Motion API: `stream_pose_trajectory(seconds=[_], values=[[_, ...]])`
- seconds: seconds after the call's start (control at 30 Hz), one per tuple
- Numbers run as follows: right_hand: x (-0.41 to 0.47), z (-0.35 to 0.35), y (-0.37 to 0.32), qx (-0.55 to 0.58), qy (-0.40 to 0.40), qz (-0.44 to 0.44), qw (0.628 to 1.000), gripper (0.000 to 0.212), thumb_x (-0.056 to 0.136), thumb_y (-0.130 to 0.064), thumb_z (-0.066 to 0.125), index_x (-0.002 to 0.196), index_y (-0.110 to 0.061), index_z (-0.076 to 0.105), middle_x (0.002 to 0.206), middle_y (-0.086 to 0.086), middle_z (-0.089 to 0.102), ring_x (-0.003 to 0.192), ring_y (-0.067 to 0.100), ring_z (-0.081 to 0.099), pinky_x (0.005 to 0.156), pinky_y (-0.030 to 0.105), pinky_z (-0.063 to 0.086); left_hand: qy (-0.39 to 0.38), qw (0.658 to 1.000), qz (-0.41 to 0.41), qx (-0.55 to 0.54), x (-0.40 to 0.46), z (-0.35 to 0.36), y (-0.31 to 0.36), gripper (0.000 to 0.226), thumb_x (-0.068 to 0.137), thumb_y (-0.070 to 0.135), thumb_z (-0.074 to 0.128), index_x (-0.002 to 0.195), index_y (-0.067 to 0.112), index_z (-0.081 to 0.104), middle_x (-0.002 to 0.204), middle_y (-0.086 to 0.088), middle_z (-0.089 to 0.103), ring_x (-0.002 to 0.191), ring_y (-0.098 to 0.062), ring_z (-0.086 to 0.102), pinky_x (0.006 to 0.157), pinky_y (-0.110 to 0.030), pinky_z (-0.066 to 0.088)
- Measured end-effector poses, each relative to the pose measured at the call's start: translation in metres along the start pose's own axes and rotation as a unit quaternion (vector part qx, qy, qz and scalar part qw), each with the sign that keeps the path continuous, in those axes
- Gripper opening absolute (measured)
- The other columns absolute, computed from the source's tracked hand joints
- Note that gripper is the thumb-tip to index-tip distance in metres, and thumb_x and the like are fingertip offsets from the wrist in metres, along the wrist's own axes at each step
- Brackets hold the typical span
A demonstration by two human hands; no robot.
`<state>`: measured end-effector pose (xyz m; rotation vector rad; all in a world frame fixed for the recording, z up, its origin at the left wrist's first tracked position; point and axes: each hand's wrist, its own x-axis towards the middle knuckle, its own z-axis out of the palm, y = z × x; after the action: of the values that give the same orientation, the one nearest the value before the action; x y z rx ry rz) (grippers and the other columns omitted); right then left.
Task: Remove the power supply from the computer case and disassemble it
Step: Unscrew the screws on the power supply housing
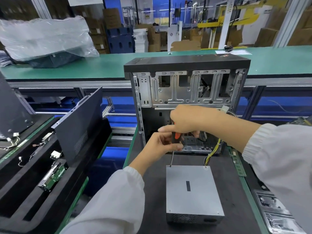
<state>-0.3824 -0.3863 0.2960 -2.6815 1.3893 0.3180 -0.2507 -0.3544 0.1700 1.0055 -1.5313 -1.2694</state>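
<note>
— What's the biggest thing on that worktop [152,191]?

— The case [185,92], centre frame, standing open toward us, bare metal inside. Yellow wires [213,150] run out of its lower right corner.

— And the supply?

— The supply [190,190] is out of the case, lying flat on the dark mat at lower centre, just in front of the case. The wires run down toward its far right corner.

— To the left?

— A side panel [79,122] stands tilted in a black foam tray [25,196], with a drive [52,176] lying in a slot near it.

— The hands?

— Both on a screwdriver [174,144]. The right hand [190,120] is curled over the orange-and-black handle, forefinger stretched out to the left. The left hand [162,144] pinches it lower down, at the top of the shaft. The tip sits at the supply's far left corner.
</note>
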Motion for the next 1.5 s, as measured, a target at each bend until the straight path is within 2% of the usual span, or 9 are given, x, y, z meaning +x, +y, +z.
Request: stream_pose_trajectory(seconds=[0.1,0.27,0.43,0.6,0.73,0.93,1.07,1.27,1.5], values=[[0.002,0.004,-0.002,-0.054,-0.018,0.006,0.998,0.049,0.097,-0.049,0.041,0.071,-0.010,0.055,0.050,0.003,0.058,0.043,0.016,0.056,0.046,0.026,0.041,-0.016,1.000,-0.015,0.010,0.004,-0.001,-0.001,0.022,0.078,0.011,0.080,0.096,0.024,0.076,0.095,-0.002,0.076,0.095,-0.019,0.070,0.090,-0.035,0.056],[-0.004,-0.007,-0.003,-0.116,-0.072,-0.082,0.987,0.021,0.092,-0.038,0.056,0.093,-0.018,0.051,0.085,-0.002,0.055,0.082,0.020,0.053,0.060,0.029,0.037,-0.127,0.987,-0.041,-0.092,0.000,-0.021,-0.004,0.031,0.091,0.014,0.066,0.122,0.018,0.068,0.121,-0.012,0.068,0.121,-0.027,0.060,0.099,-0.030,0.048],[-0.004,-0.013,-0.012,-0.119,-0.083,-0.129,0.981,0.033,0.081,-0.009,0.068,0.109,-0.019,0.055,0.109,0.001,0.055,0.096,0.020,0.053,0.072,0.033,0.047,-0.117,0.991,-0.028,-0.057,0.003,-0.020,-0.008,0.019,0.090,0.008,0.066,0.107,0.013,0.074,0.110,-0.013,0.072,0.108,-0.027,0.067,0.093,-0.028,0.051],[-0.004,-0.019,-0.015,0.019,-0.157,-0.008,0.987,0.042,0.088,-0.051,0.059,0.104,-0.013,0.060,0.081,0.003,0.067,0.059,0.016,0.067,0.050,0.024,0.053,-0.040,0.999,-0.022,-0.009,0.005,-0.012,-0.009,0.024,0.078,0.003,0.078,0.101,0.010,0.072,0.094,-0.016,0.071,0.093,-0.024,0.067,0.092,-0.036,0.052],[0.010,-0.019,-0.017,-0.123,-0.217,0.052,0.967,0.039,0.094,-0.041,0.050,0.080,-0.006,0.062,0.061,0.001,0.065,0.035,0.011,0.045,0.043,0.018,0.037,-0.068,0.996,-0.062,0.009,-0.002,-0.012,-0.022,0.037,0.083,0.000,0.073,0.118,-0.002,0.062,0.105,-0.015,0.069,0.098,-0.022,0.064,0.096,-0.031,0.051],[0.029,-0.019,-0.007,0.036,-0.403,0.190,0.894,0.033,0.099,-0.029,0.039,0.083,-0.004,0.054,0.073,0.003,0.056,0.031,0.005,0.032,0.030,0.013,0.022,-0.048,0.977,-0.193,0.084,-0.027,-0.032,-0.064,0.030,0.098,-0.003,0.048,0.121,0.003,0.066,0.119,-0.009,0.070,0.113,-0.018,0.065,0.105,-0.038,0.047],[0.032,-0.020,-0.003,0.038,-0.384,0.173,0.906,0.032,0.099,-0.029,0.043,0.089,-0.001,0.055,0.074,0.005,0.058,0.032,0.006,0.033,0.030,0.013,0.023,-0.079,0.970,-0.226,0.048,-0.033,-0.027,-0.071,0.028,0.098,0.004,0.052,0.122,0.006,0.067,0.118,-0.007,0.071,0.113,-0.020,0.066,0.104,-0.034,0.048],[0.024,-0.016,-0.019,-0.136,-0.246,0.024,0.959,0.031,0.095,-0.028,0.053,0.108,-0.002,0.063,0.081,0.009,0.063,0.054,0.015,0.054,0.049,0.021,0.042,-0.086,0.966,-0.242,0.030,-0.031,-0.027,-0.072,0.028,0.097,0.006,0.055,0.123,0.007,0.067,0.118,-0.005,0.071,0.113,-0.019,0.066,0.104,-0.030,0.048],[-0.003,-0.001,-0.027,-0.346,0.010,-0.193,0.918,0.014,0.087,-0.008,0.056,0.092,-0.018,0.064,0.088,0.001,0.060,0.088,0.028,0.058,0.061,0.031,0.042,-0.114,0.964,-0.234,0.060,-0.027,-0.031,-0.066,0.036,0.094,-0.004,0.051,0.125,0.007,0.065,0.123,-0.010,0.068,0.114,-0.020,0.062,0.109,-0.037,0.043]])
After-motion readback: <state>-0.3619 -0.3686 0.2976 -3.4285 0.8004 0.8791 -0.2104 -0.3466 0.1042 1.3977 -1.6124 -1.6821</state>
